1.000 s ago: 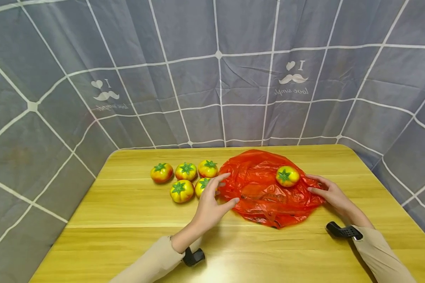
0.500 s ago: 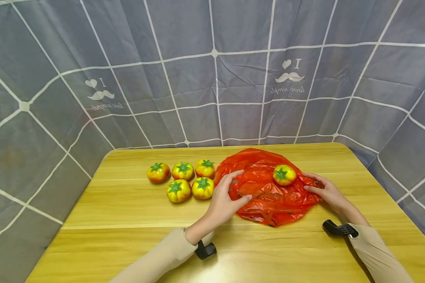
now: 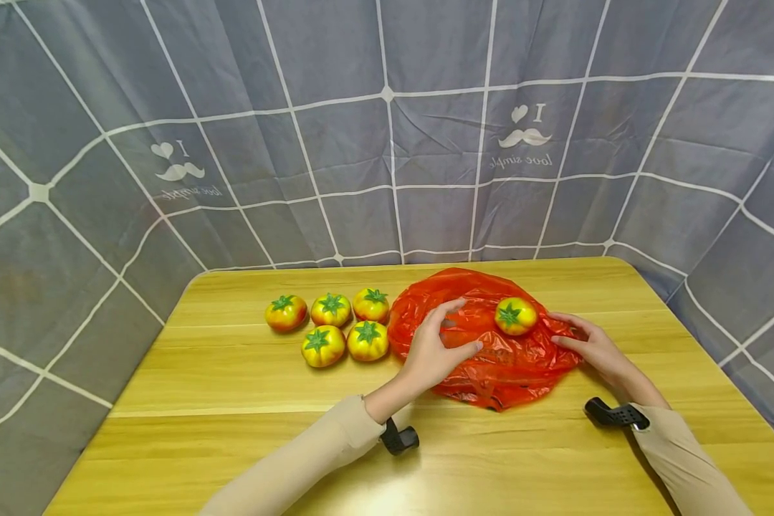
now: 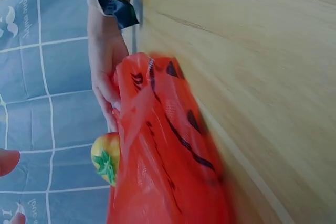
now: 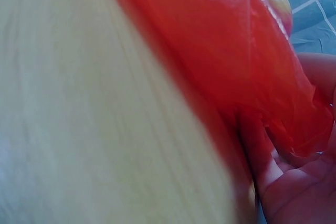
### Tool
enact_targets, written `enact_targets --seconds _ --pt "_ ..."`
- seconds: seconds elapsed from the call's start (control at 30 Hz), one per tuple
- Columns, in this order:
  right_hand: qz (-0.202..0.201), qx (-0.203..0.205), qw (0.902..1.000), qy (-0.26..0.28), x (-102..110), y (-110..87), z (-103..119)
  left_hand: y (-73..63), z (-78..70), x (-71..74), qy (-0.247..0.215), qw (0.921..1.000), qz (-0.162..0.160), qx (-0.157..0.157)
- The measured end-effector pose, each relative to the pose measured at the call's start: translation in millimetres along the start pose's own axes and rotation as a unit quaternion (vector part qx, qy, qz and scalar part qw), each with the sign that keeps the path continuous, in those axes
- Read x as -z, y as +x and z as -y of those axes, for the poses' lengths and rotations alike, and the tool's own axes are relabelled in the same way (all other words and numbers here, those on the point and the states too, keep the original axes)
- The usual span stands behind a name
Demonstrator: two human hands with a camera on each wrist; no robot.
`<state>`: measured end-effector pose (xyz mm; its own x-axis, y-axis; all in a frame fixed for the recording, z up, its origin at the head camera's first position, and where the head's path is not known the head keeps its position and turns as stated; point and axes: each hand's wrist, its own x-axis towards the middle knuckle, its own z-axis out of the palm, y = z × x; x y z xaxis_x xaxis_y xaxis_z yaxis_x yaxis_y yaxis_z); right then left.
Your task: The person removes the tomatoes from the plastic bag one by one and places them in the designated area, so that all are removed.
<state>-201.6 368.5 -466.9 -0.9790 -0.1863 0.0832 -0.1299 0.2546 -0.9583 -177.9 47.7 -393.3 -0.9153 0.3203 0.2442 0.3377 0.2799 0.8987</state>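
A red plastic bag lies spread and crumpled on the table. On its right half sits one yellow-and-red tomato with a green star-shaped top. My left hand is over the left part of the bag, thumb and fingers spread apart and nothing between them. The tomato is just right of that hand. At the bag's right edge my right hand holds the plastic between thumb and fingers. In the right wrist view the red film of the bag covers part of those fingers.
Several more tomatoes stand in two rows on the wooden table, left of the bag. A grey checked curtain surrounds the table at the back and sides.
My left hand has moved right, from beside the tomatoes on the left to over the bag. The right hand stays at the bag's right edge. The camera view has shifted slightly.
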Motion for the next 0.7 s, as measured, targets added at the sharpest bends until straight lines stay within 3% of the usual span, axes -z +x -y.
enact_targets --seconds 0.33,0.7 --pt "-0.005 -0.006 0.9999 -0.012 -1 0.2 0 17.5 -6.1 -19.3 -0.036 0.9986 0.025 0.029" --pt "-0.004 -0.003 0.9999 -0.01 1 0.6 0 38.3 -6.2 -46.9 -0.034 0.9963 0.013 0.078"
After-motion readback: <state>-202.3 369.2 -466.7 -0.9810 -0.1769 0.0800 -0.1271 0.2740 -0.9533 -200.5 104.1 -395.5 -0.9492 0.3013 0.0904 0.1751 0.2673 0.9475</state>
